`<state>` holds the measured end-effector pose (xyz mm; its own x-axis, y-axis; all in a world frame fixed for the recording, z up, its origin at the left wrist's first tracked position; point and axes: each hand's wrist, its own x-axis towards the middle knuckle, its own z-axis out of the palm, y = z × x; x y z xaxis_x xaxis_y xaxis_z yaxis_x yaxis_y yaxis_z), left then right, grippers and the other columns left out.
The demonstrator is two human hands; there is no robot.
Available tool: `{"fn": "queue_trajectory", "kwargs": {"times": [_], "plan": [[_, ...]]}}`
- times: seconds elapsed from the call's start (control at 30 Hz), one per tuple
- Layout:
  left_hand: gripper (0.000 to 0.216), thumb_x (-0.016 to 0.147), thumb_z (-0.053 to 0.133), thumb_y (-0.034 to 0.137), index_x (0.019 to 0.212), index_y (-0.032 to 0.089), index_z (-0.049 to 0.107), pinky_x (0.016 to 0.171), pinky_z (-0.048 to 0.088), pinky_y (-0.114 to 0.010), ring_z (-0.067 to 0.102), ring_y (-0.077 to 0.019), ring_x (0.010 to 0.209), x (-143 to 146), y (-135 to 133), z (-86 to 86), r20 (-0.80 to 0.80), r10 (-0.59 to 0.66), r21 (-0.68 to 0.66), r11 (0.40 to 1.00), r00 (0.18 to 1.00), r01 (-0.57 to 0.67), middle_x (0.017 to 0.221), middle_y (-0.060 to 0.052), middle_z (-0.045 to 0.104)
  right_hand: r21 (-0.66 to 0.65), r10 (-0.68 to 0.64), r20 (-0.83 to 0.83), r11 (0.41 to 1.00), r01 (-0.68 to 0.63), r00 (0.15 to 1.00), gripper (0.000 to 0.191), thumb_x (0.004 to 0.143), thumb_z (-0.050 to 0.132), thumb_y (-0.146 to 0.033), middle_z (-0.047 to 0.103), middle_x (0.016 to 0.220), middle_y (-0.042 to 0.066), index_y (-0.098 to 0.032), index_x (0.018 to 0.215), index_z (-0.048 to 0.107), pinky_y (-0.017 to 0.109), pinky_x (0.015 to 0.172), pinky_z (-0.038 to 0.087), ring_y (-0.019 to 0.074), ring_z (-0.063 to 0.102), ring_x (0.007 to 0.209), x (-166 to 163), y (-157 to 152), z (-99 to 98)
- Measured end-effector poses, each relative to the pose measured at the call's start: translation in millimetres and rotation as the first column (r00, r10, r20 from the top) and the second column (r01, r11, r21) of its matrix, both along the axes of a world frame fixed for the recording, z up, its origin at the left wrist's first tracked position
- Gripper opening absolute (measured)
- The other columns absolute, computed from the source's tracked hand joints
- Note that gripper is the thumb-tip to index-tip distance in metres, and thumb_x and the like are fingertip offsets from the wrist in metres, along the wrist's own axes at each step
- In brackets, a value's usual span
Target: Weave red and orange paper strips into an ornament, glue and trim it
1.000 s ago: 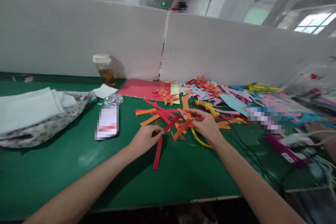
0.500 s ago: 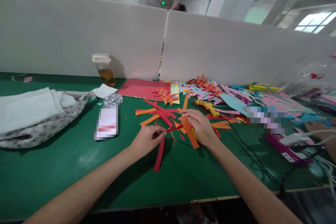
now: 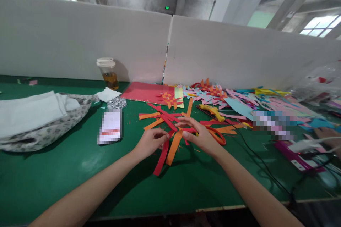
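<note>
My left hand is closed in a pinch on a red paper strip, whose long tail hangs down toward me. Just right of it, my right hand has its thumb on the upper end of an orange paper strip; the fingers arch over it and partly hide the grip. The two strips come together between my fingertips, though how they cross is hidden. Loose red strips and orange strips lie behind my hands. Orange-handled scissors lie partly under my right hand.
A yellow glue gun trails a black cord. Woven paper fish lie by a red sheet. A phone, a cup and a cloth are left. Another person's hand is by a power strip.
My right hand has brought the orange strip left, beside the red one, and its lower end now points toward me. More of the scissors' handle shows. The left hand keeps its pinch.
</note>
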<state>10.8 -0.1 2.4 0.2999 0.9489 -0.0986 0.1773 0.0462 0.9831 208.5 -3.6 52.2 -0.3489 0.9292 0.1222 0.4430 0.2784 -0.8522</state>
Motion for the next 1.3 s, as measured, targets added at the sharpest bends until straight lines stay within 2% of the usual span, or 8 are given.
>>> {"fn": "queue_trajectory", "kwargs": {"times": [0.1, 0.17, 0.37, 0.53, 0.73, 0.93, 1.1, 1.3], "plan": [[0.023, 0.072, 0.059, 0.036, 0.071, 0.014, 0.063, 0.05, 0.045, -0.02, 0.051, -0.0081, 0.049, 0, 1, -0.2, 0.026, 0.018, -0.066, 0.998, 0.999, -0.016, 0.056, 0.001, 0.054, 0.057, 0.028, 0.025, 0.998, -0.03, 0.999, 0.068, 0.064, 0.068, -0.049, 0.056, 0.12, 0.008, -0.025, 0.123, 0.042, 0.041, 0.095, 0.039, 0.0231, 0.049, 0.114, -5, -4, -2.4], [0.021, 0.072, 0.059, 0.034, 0.071, 0.014, 0.063, 0.051, 0.045, -0.02, 0.052, -0.0076, 0.049, 0, 1, 0.5, 0.061, 0.015, -0.117, 0.993, 0.998, -0.008, 0.057, 0.001, 0.056, 0.073, -0.011, 0.072, 0.997, 0.006, 0.997, 0.077, 0.057, 0.073, -0.048, 0.053, 0.123, 0.009, -0.025, 0.123, 0.041, 0.041, 0.094, 0.041, 0.0248, 0.049, 0.115, -10, -6, -7.8], [0.02, 0.072, 0.061, 0.035, 0.072, 0.015, 0.062, 0.051, 0.046, -0.019, 0.052, -0.0067, 0.05, -1, -3, 7.3, 0.113, -0.023, -0.128, 0.991, 0.993, 0.037, 0.056, 0.003, 0.054, -0.003, -0.157, -0.04, 0.988, 0.157, 0.987, 0.054, 0.068, 0.065, -0.047, 0.062, 0.105, 0.008, -0.02, 0.112, 0.049, 0.036, 0.09, 0.045, 0.0208, 0.058, 0.1, -18, 1, -27.5], [0.019, 0.078, 0.056, 0.036, 0.082, 0.018, 0.054, 0.054, 0.047, -0.021, 0.063, -0.0106, 0.058, -1, -5, 13.6, 0.204, -0.019, -0.233, 0.97, 0.979, 0.067, 0.071, -0.001, 0.065, -0.02, -0.237, -0.065, 0.971, 0.237, 0.969, 0.046, 0.071, 0.061, -0.046, 0.065, 0.093, 0.007, -0.018, 0.107, 0.055, 0.036, 0.079, 0.049, 0.0197, 0.062, 0.087, -13, 7, -23.0], [0.012, 0.08, 0.054, 0.022, 0.091, 0.018, 0.052, 0.06, 0.05, -0.024, 0.067, -0.0148, 0.069, -3, -3, 13.2, 0.315, 0.03, -0.358, 0.93, 0.949, 0.089, 0.086, -0.007, 0.07, 0.169, -0.206, 0.069, 0.967, 0.192, 0.976, 0.025, 0.079, 0.054, -0.039, 0.067, 0.096, 0.005, -0.022, 0.091, 0.065, 0.036, 0.079, 0.048, 0.0206, 0.062, 0.088, -14, -1, -10.3], [0.019, 0.078, 0.055, 0.02, 0.097, 0.017, 0.055, 0.062, 0.051, -0.024, 0.068, -0.017, 0.077, -6, 2, 7.8, 0.414, 0.018, -0.335, 0.933, 0.91, 0.134, 0.097, -0.009, 0.068, 0.402, -0.117, 0.32, 0.915, -0.023, 0.94, 0.024, 0.083, 0.047, -0.025, 0.068, 0.092, 0.002, -0.025, 0.099, 0.065, 0.032, 0.078, 0.046, 0.0176, 0.061, 0.086, -16, -3, -14.4], [0.021, 0.076, 0.055, 0.018, 0.097, 0.016, 0.057, 0.062, 0.052, -0.026, 0.068, -0.0184, 0.075, -8, 4, 8.6, 0.447, 0.038, -0.36, 0.922, 0.893, 0.141, 0.093, -0.01, 0.069, 0.441, -0.151, 0.441, 0.895, -0.067, 0.885, 0.025, 0.084, 0.045, -0.024, 0.068, 0.093, 0.002, -0.024, 0.101, 0.064, 0.032, 0.075, 0.046, 0.0182, 0.06, 0.087, -14, -3, -21.1], [0.037, 0.066, 0.057, 0.006, 0.102, 0.016, 0.055, 0.069, 0.052, -0.028, 0.067, -0.0201, 0.084, -11, 6, 11.2, 0.473, 0.016, -0.358, 0.917, 0.881, 0.175, 0.099, -0.011, 0.068, 0.418, -0.164, 0.397, 0.908, -0.019, 0.903, 0.025, 0.085, 0.045, -0.024, 0.068, 0.095, 0.002, -0.025, 0.1, 0.064, 0.032, 0.078, 0.046, 0.0177, 0.061, 0.089, -12, 1, -24.3]]}}
